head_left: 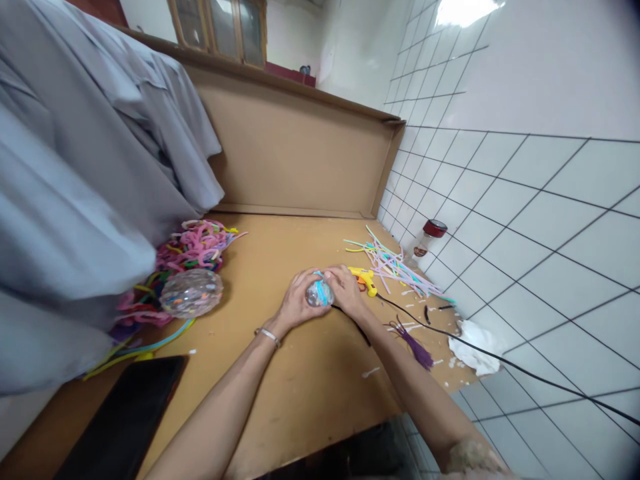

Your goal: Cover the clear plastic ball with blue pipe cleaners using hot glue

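Over the middle of the table I hold a small clear round container [319,293] with bright blue strips on it. My left hand [295,300] is wrapped round its left side, wearing a bracelet at the wrist. From the right, my right hand [344,287] closes on it, fingers bent near the top. Just beyond my right hand lies a yellow glue gun [369,280], partly hidden by that hand, with a black cord trailing to the right. A purple tassel-like bundle [413,343] lies beside my right forearm.
Pastel pipe cleaners [387,263] lie by a red-lidded jar [427,240] near the tiled wall. White tissue [475,347] sits at the right edge. At left are a clear faceted container [193,293], tangled pink pipe cleaners [200,243], a black flat device [125,413] and hanging grey cloth [100,167].
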Action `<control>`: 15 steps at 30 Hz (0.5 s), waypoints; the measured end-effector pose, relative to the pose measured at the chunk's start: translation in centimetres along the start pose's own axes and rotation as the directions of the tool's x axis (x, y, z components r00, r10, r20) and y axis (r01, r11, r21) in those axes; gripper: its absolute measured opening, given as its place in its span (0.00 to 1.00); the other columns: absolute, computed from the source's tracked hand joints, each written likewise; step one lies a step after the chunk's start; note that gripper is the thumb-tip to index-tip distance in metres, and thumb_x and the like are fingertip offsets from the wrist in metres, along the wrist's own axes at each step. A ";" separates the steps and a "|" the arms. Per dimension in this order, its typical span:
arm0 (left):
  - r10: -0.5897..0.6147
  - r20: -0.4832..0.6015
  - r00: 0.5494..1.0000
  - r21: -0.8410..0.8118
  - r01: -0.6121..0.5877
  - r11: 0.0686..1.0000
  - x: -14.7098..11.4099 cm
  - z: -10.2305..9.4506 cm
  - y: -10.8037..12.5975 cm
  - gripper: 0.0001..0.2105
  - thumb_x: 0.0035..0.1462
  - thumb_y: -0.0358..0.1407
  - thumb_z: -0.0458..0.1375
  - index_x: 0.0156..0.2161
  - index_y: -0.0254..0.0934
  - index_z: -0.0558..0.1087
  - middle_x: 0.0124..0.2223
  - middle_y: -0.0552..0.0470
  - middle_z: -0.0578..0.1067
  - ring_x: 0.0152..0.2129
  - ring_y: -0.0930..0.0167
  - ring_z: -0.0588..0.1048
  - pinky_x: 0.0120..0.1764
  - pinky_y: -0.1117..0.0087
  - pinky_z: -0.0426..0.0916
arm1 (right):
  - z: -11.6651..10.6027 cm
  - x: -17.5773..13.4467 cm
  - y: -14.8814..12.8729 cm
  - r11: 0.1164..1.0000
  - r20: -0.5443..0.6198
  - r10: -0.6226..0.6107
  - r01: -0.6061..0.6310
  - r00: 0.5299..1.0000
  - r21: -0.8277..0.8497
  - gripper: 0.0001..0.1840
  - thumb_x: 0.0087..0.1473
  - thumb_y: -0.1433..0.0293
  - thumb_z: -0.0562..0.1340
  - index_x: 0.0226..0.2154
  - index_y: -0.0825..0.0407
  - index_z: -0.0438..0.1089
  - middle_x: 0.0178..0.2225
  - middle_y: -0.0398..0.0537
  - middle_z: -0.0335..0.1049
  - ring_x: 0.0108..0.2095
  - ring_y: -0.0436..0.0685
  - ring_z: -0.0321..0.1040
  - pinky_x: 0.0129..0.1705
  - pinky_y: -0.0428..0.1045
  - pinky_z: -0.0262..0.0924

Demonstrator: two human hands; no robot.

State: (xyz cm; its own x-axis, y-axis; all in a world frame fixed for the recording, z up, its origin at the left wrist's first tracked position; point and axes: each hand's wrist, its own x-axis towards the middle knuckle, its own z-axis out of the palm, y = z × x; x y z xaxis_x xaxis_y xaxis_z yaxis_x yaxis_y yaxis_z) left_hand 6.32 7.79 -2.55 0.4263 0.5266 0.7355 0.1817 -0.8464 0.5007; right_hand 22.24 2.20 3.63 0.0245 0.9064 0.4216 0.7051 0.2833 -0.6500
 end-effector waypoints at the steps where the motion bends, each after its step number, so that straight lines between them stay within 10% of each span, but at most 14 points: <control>1: 0.001 -0.002 1.000 -0.006 -0.001 1.000 0.0 0.0 -0.1 0.29 0.45 0.42 0.69 0.53 0.39 0.68 0.56 0.40 0.72 0.55 0.57 0.71 0.57 0.52 0.67 | 0.0 -0.1 0.0 1.000 -0.010 0.011 -0.011 1.000 0.006 0.16 0.63 0.62 0.55 0.42 0.49 0.77 0.43 0.51 0.73 0.47 0.58 0.67 0.53 0.55 0.60; 7: -0.018 -0.006 1.000 -0.008 0.018 1.000 0.0 -0.1 -0.1 0.29 0.44 0.43 0.69 0.51 0.39 0.68 0.57 0.40 0.71 0.54 0.55 0.72 0.56 0.49 0.69 | -1.8 2.6 0.6 0.992 -0.230 0.108 -0.119 0.967 -0.037 0.14 0.58 0.65 0.58 0.43 0.48 0.76 0.44 0.49 0.75 0.47 0.58 0.70 0.53 0.56 0.62; 15: -0.022 -0.040 0.999 0.057 0.024 0.998 0.0 -0.6 0.0 0.28 0.46 0.42 0.69 0.52 0.42 0.65 0.58 0.43 0.70 0.55 0.54 0.71 0.57 0.48 0.68 | -13.2 8.5 6.7 0.732 -0.326 0.450 -0.553 0.831 -0.399 0.15 0.59 0.71 0.55 0.39 0.58 0.76 0.37 0.55 0.78 0.41 0.60 0.75 0.44 0.52 0.67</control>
State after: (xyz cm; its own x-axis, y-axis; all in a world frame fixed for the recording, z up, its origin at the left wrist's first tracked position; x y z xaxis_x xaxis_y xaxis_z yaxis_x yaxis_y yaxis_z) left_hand 5.78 7.88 -2.27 0.3865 0.5477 0.7421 0.2421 -0.8366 0.4914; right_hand 36.52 7.65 11.25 0.5689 0.7788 0.2641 0.7851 -0.4187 -0.4565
